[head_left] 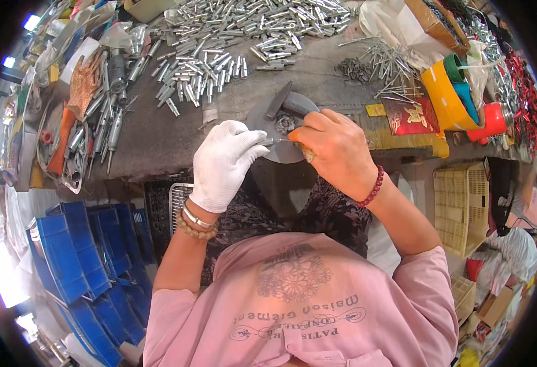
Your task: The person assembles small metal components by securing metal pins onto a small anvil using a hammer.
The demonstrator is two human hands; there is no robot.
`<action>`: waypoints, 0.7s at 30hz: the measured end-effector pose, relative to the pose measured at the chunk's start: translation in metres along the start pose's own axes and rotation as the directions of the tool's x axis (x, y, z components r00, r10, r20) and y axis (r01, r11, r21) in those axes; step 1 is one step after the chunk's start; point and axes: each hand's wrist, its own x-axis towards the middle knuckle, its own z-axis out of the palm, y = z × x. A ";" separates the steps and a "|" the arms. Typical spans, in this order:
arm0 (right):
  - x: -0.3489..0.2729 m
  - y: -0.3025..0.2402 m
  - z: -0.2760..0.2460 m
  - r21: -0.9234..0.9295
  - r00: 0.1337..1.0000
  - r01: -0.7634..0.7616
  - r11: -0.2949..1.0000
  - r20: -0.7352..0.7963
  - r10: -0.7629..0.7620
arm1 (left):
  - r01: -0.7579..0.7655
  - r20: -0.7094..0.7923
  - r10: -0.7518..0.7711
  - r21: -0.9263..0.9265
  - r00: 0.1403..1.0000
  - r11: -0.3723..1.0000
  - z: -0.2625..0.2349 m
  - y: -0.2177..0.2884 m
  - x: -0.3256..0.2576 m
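Head view: in the middle of the frame, a round grey metal block (284, 153) is seen at the near edge of the workbench (158, 134), and both hands are brought together over it. The left hand (222, 162), covered by a white glove, is closed in a pinch on a thin metal pin (274, 140), which is held level with its tip over the block; the glove is probably worn because the fingers are kept so near to the striking place. The right hand (336, 150), bare, is closed around the handle of a small hammer (287, 105), whose dark head is held just above the block, slightly higher in the frame. The grip is taken close to the head, which seems suited to short, controlled taps.

In the upper middle of the frame, a large heap of short silver metal tubes (238, 37) is spread on the bench, within easy reach. To the upper right, a smaller bunch of long thin pins (391, 64) is lying, beside a yellow container (443, 98). At the upper left, assorted tools (97, 122) are laid in a loose row. At the lower left, blue plastic crates (79, 257) are stacked on the floor, and at the right a pale yellow basket (461, 208) is placed below the bench edge.
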 end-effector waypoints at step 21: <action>0.004 -0.001 0.010 -0.134 0.991 0.127 0.983 0.050 -0.122 | -0.024 -0.045 0.025 0.013 0.999 1.000 0.009 -0.001 -0.004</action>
